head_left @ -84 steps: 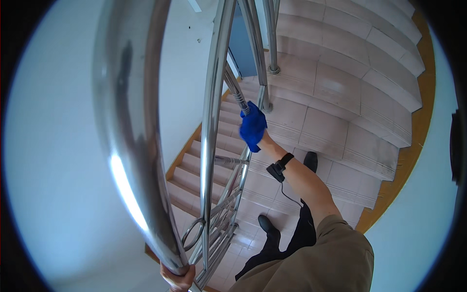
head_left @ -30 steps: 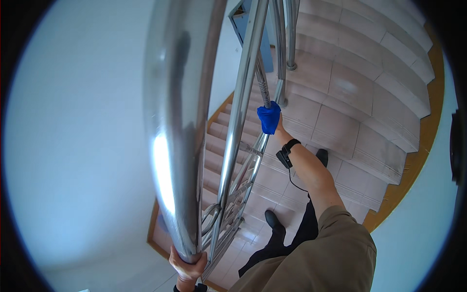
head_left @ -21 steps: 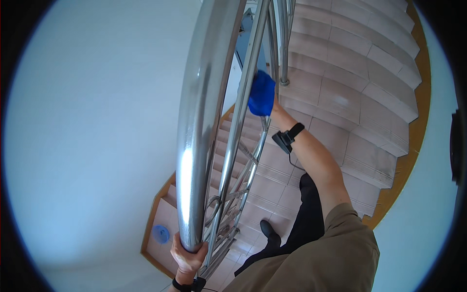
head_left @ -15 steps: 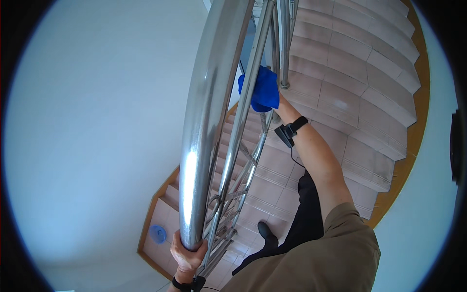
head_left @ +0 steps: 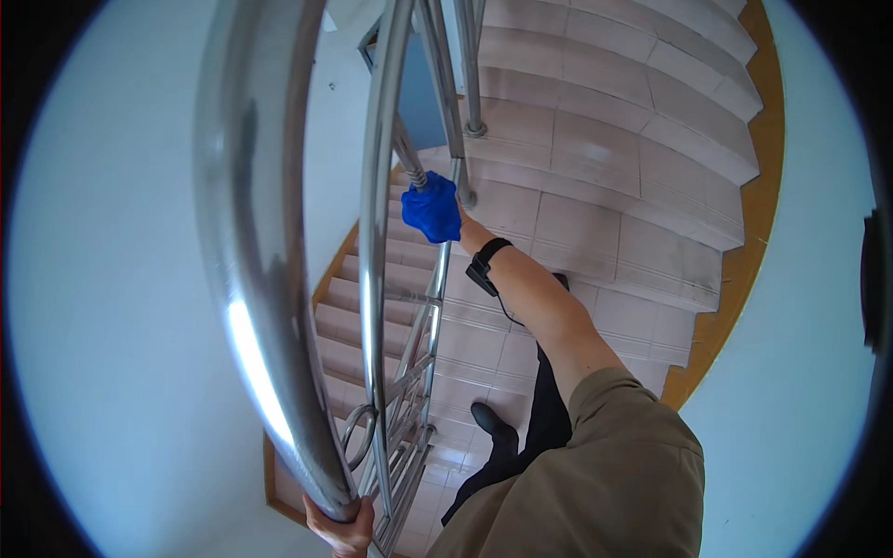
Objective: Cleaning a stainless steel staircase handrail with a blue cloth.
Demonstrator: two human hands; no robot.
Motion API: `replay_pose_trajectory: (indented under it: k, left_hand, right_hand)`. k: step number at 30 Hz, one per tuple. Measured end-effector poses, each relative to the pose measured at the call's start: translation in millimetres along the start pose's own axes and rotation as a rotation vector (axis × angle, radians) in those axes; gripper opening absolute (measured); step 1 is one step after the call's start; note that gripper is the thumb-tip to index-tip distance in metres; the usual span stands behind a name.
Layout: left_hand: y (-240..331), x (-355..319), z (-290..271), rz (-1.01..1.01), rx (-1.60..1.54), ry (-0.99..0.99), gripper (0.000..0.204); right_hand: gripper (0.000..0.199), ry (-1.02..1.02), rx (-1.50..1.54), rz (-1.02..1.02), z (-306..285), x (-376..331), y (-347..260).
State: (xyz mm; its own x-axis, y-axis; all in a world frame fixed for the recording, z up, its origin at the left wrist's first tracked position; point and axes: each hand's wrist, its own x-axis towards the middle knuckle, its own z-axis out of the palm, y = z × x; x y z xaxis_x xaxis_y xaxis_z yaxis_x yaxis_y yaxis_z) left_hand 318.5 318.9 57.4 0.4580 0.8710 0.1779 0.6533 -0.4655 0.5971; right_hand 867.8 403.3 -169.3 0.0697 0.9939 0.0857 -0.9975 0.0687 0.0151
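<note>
My left hand (head_left: pixel 342 534) is wrapped round the lower end of the thick, shiny metal handrail (head_left: pixel 256 186). A blue cloth (head_left: pixel 432 208) is bunched in my right hand (head_left: pixel 464 226) and closed about a metal baluster (head_left: pixel 406 153) below the rail. The cloth covers most of the right hand's fingers. My right arm reaches forward on the right side of the railing, with a black device strapped at the wrist. A slimmer metal bar (head_left: pixel 373 251) runs between the handrail and the cloth.
Pink tiled stairs (head_left: pixel 595 149) rise at the far right, edged by an ochre skirting (head_left: pixel 765 177). More steps (head_left: pixel 358 299) descend beyond the railing on the left. My dark shoe (head_left: pixel 493 420) stands on the tiled landing. A pale wall (head_left: pixel 112 279) lies left.
The railing has shifted leftward in view. My right hand with the cloth has moved left and slightly down, onto the baluster. My left hand still holds the handrail, now lower in view.
</note>
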Motion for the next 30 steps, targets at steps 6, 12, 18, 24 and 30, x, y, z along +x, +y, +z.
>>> replay_pose_trajectory:
  k: [6, 12, 18, 24, 30]
  left_hand:
    - [-12, -1, -3, -0.064, 0.077, -0.083, 0.076]
    - [-1, 2, 4, -0.309, -0.099, -0.108, 0.064]
    - [-12, 0, -11, -0.217, -0.031, -0.221, 0.061]
    - [-22, -5, -16, -0.126, 0.023, -0.161, 0.069]
    - [-8, 6, -4, -0.072, 0.025, -0.083, 0.073]
  right_hand:
    - [0.037, 0.321, -0.616, -0.272, -33, -13, 11]
    - [0.027, 0.28, -0.306, -0.293, -113, -24, -6]
    - [0.022, 0.294, -0.563, -0.353, -140, -25, -2]
    - [0.035, 0.478, -0.794, -0.491, -135, -20, 14]
    - [0.043, 0.47, -0.233, -0.354, -99, -46, 56]
